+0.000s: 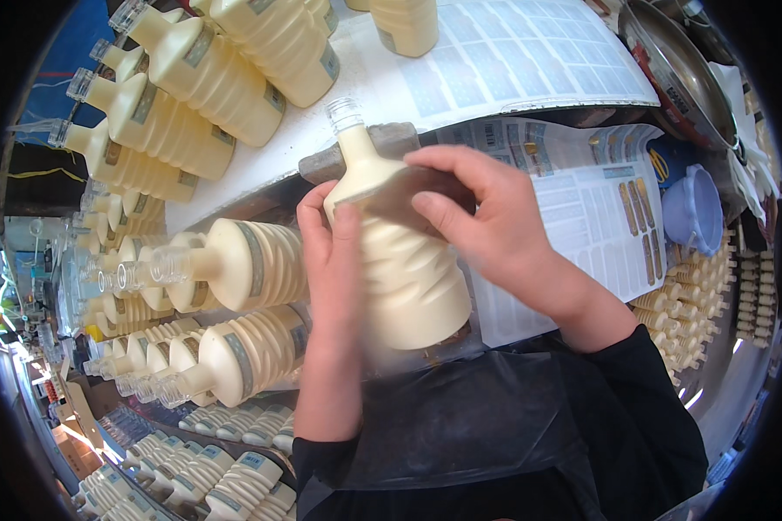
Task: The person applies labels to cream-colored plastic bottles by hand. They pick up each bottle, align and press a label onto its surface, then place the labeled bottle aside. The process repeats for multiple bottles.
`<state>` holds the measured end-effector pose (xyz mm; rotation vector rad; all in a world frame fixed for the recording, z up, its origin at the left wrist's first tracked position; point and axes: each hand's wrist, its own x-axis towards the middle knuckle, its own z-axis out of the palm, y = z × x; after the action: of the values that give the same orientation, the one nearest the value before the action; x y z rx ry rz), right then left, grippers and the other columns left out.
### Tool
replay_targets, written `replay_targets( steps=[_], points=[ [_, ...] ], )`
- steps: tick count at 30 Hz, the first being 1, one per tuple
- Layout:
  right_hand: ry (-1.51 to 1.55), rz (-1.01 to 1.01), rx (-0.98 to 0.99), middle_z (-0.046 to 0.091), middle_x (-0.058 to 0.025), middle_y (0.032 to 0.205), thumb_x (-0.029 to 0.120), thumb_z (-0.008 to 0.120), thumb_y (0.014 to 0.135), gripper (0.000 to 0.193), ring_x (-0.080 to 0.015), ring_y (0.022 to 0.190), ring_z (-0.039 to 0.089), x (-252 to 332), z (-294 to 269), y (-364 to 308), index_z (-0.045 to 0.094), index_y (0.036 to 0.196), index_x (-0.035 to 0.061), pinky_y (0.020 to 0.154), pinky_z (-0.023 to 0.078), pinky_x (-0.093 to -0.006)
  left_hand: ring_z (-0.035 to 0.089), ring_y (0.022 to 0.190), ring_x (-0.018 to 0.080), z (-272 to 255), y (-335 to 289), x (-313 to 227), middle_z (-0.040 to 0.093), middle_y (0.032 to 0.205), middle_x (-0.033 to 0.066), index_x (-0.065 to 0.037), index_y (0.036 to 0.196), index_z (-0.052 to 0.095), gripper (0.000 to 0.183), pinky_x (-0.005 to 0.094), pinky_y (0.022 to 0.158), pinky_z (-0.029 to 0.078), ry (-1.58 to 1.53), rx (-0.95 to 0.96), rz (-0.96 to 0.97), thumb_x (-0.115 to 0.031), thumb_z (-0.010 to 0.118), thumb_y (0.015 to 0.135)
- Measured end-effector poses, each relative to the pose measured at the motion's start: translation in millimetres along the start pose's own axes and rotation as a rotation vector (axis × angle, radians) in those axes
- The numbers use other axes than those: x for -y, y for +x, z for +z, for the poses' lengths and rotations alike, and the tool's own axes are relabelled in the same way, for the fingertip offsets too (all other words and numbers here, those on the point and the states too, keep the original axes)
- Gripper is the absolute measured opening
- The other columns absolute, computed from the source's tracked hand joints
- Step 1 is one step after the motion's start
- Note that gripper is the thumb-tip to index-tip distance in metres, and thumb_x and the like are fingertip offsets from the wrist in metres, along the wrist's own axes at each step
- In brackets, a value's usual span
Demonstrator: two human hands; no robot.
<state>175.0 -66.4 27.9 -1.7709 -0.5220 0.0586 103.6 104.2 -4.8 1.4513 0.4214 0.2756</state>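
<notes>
A cream bottle (408, 286) with wavy ridges and a clear threaded neck lies in front of me, its neck pointing away. A curved grey-brown label strip (400, 198) crosses its shoulder. My left hand (328, 239) is closed against the bottle's left side, its thumb on the strip's left end. My right hand (491, 213) pinches the strip's right part between thumb and fingers, and that end stands off the bottle. A dark block (391, 139) sits beneath the bottle's neck.
Labelled cream bottles (256, 265) lie stacked at left, and more bottles (204, 69) stand at far left. Label sheets (573, 217) lie to the right, with another sheet (495, 61) on the white tabletop. A lilac bucket (693, 211) and a metal pan (682, 69) are at far right.
</notes>
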Motion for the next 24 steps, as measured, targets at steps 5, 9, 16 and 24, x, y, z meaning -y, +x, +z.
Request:
replay_targets(
  steps=[5, 9, 16, 24],
  points=[
    [-0.293, -0.265, -0.195, 0.075, -0.0137, 0.101, 0.001, 0.070, 0.089, 0.028, -0.0234, 0.091, 0.073, -17.1, -2.6, 4.7, 0.071, 0.117, 0.0019, 0.080, 0.058, -0.0334, 0.063, 0.114, 0.0183, -4.7, -1.4, 8.6, 0.064, 0.125, 0.0107, -0.004, 0.137, 0.051, 0.034, 0.0343, 0.101, 0.052, -0.303, -0.020, -0.063, -0.025, 0.047, 0.111],
    [-0.400, -0.775, -0.062, 0.074, -0.0122, 0.099, 0.002, 0.072, 0.079, 0.026, -0.0278, 0.088, 0.074, -8.4, 1.7, -4.5, 0.073, 0.105, 0.0044, 0.074, 0.059, -0.0370, 0.063, 0.116, 0.0192, -4.6, 0.0, 8.3, 0.065, 0.126, 0.0118, -0.003, 0.138, 0.052, 0.033, 0.0353, 0.101, 0.052, -0.440, -0.015, -0.098, -0.021, 0.047, 0.110],
    [-0.478, -0.850, -0.030, 0.071, -0.0066, 0.094, 0.009, 0.071, 0.076, 0.024, -0.0227, 0.083, 0.071, 15.0, 11.8, -1.1, 0.073, 0.100, 0.0054, 0.069, 0.055, -0.0343, 0.063, 0.116, 0.0219, -4.5, -2.6, 4.4, 0.064, 0.129, 0.0128, -0.001, 0.139, 0.051, 0.038, 0.0377, 0.103, 0.051, -0.610, 0.032, -0.112, -0.025, 0.037, 0.113],
    [-0.601, -0.839, 0.133, 0.071, -0.0116, 0.102, 0.008, 0.070, 0.070, 0.034, -0.0251, 0.091, 0.072, 36.6, 21.0, -4.9, 0.073, 0.103, 0.0013, 0.072, 0.054, -0.0336, 0.059, 0.119, 0.0216, 0.8, -7.5, 0.8, 0.061, 0.130, 0.0122, -0.003, 0.138, 0.054, 0.041, 0.0376, 0.104, 0.046, -0.614, -0.016, -0.124, -0.028, 0.035, 0.113]
  ],
)
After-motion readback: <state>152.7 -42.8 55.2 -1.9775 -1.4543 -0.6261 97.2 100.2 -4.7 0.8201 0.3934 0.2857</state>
